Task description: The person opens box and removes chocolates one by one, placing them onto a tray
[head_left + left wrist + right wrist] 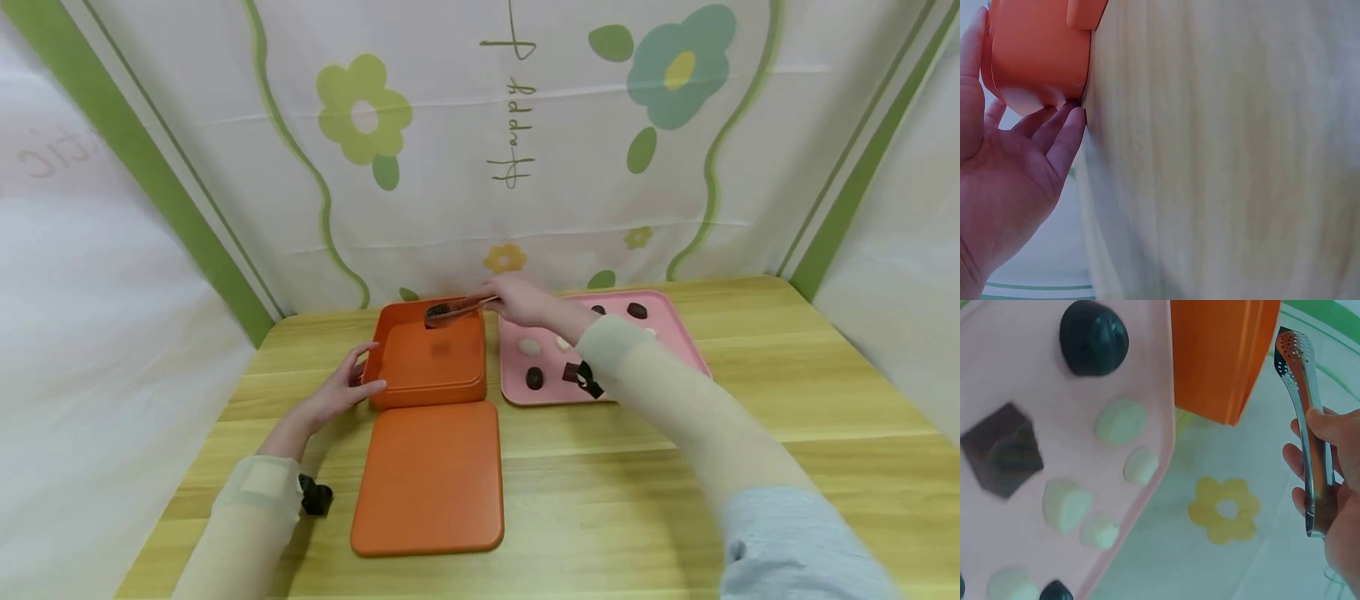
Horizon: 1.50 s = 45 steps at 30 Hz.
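An orange box [431,367] stands open on the wooden table [675,467], its flat lid [429,477] lying just in front of it. My left hand [341,392] rests with straight fingers against the box's left side; in the left wrist view the fingertips [1066,125] touch the box's [1035,50] lower corner. My right hand [525,302] grips metal tongs [461,309] over the box's far edge. Something dark shows at their tips, and I cannot tell what it is. In the right wrist view the perforated tongs [1304,394] reach past the box wall [1222,356].
A pink tray [675,325] to the right of the box holds several dark and white sweets, such as a dark round one [534,377] and a white one [529,346]. A flowered cloth backdrop rises behind and beside the table. Bare wood lies in front and to the right.
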Each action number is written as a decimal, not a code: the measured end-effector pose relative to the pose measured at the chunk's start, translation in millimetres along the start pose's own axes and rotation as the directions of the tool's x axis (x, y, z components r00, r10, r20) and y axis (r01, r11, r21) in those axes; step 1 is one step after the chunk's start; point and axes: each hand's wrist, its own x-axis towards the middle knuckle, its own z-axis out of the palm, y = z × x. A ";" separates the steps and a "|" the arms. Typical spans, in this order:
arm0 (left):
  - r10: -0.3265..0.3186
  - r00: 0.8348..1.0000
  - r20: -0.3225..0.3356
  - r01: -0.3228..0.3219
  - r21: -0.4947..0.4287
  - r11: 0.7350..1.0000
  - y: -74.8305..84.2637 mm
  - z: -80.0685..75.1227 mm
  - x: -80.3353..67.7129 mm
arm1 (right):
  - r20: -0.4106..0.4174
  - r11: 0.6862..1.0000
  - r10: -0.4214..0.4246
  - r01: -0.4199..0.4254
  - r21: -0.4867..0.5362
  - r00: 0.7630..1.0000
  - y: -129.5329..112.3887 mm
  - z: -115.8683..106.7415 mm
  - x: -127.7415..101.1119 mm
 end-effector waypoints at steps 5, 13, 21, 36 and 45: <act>0.024 1.000 0.009 -0.024 -0.025 0.999 0.4 0.1 -0.7 | -0.033 0.998 -0.059 0.060 0.035 0.998 4.0 -14.6 -20.3; 0.029 0.999 0.012 -0.029 -0.030 0.999 -0.8 -1.9 0.0 | -0.035 0.996 0.023 -0.026 -0.089 0.999 6.5 -36.8 -61.5; 0.044 0.999 0.012 -0.044 -0.027 0.999 0.5 -2.0 1.8 | -0.092 0.994 -0.008 -0.003 -0.113 0.996 10.2 -52.1 -104.8; 0.026 1.000 0.006 -0.026 0.000 1.000 2.9 0.5 -3.3 | -0.189 0.986 0.035 -0.065 -0.155 0.981 24.9 -66.6 -193.4; 0.034 0.999 0.016 -0.034 0.003 0.999 2.5 0.0 -3.4 | -0.245 0.959 0.105 -0.163 -0.231 0.964 37.9 -77.6 -244.1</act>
